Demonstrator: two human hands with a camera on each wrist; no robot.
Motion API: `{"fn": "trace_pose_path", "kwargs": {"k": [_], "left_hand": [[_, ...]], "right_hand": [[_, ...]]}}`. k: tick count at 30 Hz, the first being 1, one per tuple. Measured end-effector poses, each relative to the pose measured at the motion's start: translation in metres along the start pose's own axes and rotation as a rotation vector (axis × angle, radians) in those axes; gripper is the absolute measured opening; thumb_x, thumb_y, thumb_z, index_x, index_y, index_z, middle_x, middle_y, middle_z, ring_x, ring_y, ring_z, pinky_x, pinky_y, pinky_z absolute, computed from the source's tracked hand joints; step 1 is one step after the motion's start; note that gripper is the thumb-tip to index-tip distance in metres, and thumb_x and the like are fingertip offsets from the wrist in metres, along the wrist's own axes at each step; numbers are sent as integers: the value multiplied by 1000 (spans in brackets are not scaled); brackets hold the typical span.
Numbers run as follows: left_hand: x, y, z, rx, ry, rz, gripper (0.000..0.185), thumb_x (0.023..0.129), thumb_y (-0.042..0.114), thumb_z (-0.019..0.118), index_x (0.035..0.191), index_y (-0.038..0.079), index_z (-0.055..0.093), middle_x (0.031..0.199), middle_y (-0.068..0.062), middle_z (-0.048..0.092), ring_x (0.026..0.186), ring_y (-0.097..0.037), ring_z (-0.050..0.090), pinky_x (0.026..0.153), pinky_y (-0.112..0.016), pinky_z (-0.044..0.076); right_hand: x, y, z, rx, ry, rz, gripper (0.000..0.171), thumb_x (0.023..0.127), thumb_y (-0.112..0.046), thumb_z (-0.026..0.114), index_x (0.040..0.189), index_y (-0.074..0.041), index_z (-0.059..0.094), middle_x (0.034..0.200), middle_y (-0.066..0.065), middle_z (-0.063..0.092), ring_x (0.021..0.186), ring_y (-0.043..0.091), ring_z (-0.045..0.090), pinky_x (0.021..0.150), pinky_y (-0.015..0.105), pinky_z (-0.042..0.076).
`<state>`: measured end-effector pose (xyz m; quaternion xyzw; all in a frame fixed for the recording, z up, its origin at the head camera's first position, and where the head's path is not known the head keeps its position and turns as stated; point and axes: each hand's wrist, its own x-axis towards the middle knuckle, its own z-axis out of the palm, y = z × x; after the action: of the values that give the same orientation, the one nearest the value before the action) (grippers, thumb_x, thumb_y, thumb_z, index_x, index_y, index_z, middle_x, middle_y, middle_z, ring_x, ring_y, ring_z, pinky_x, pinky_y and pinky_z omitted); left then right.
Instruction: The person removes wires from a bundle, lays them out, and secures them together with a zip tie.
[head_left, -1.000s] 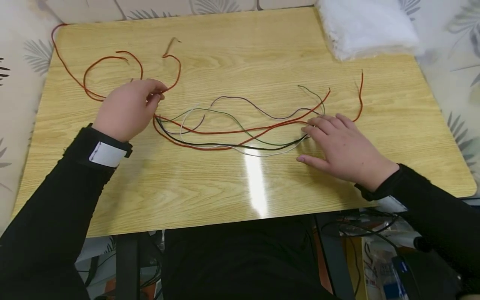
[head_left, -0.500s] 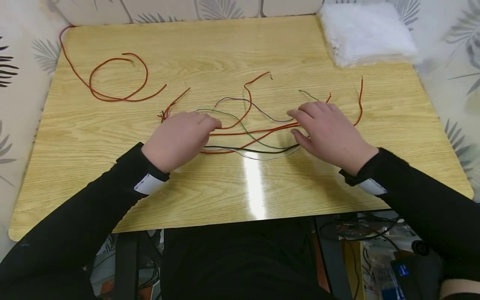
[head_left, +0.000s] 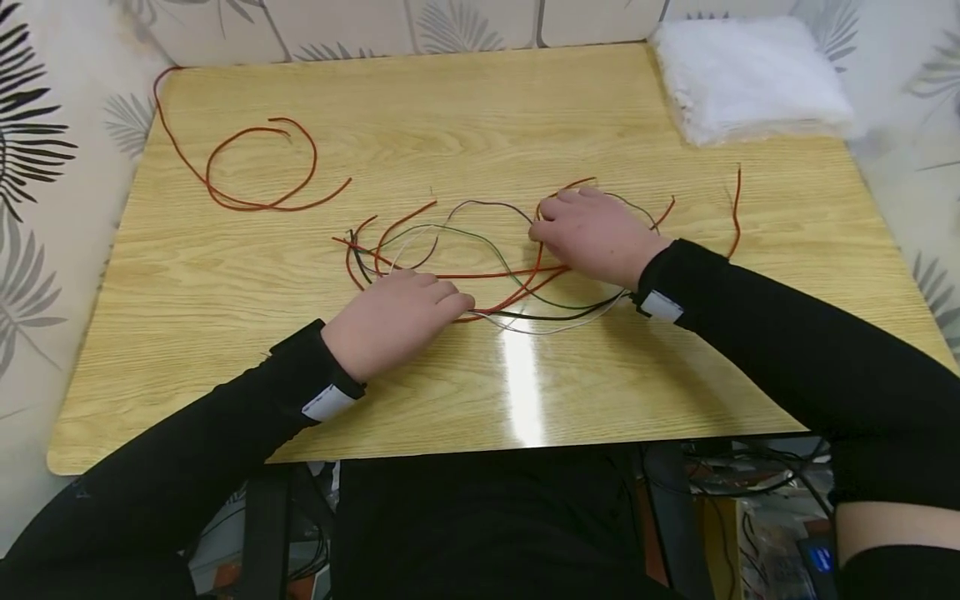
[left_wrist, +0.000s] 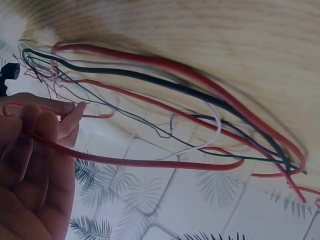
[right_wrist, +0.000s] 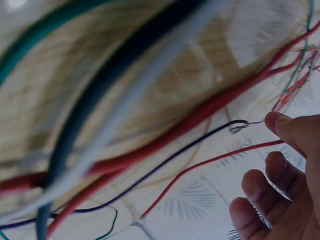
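Note:
A loose bundle of wires lies across the table, with red wires point(head_left: 487, 276), a black wire point(head_left: 540, 317), a green wire point(head_left: 483, 239), a white wire point(head_left: 543, 333) and a purple wire point(head_left: 487, 202). My left hand point(head_left: 397, 321) is over the bundle's near left part. In the left wrist view its thumb and fingers pinch a red wire point(left_wrist: 150, 163) that runs off to the right. Farther right, my right hand point(head_left: 600, 237) holds the same red wire close to its end; its fingertips are hidden from above. The right wrist view shows curled fingers point(right_wrist: 255, 185) beside that wire.
A separate red wire point(head_left: 258, 206) lies coiled at the back left, trailing to the table's corner. A short red wire point(head_left: 737, 212) is right of my right hand. A white plastic packet point(head_left: 750, 79) sits at the back right, near the patterned wall.
My left hand has come right and nearer with a red wire drawn from the left. My right hand has moved left and away from me onto that wire.

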<state>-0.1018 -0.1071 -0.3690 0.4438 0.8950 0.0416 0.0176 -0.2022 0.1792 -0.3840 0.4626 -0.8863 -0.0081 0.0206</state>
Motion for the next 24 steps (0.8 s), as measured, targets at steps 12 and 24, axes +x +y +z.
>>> {"fn": "trace_pose_path", "kwargs": {"k": [12,24], "left_hand": [[-20,-30,11,58,34,-157,16,94,2,61,107,8,68,100,-8,70,92,-28,65,81,-43,51],[-29,-45,17,87,89,-310,14,91,1,61,86,11,69,77,-6,68,73,-29,64,65,-44,49]], "right_hand": [[-59,25,-16,28,204,195,13,99,-4,57,106,0,68,95,15,53,82,32,48,70,42,45],[-120,30,-16,0,9,267,22,92,1,65,114,1,67,98,17,62,88,35,61,67,48,53]]}}
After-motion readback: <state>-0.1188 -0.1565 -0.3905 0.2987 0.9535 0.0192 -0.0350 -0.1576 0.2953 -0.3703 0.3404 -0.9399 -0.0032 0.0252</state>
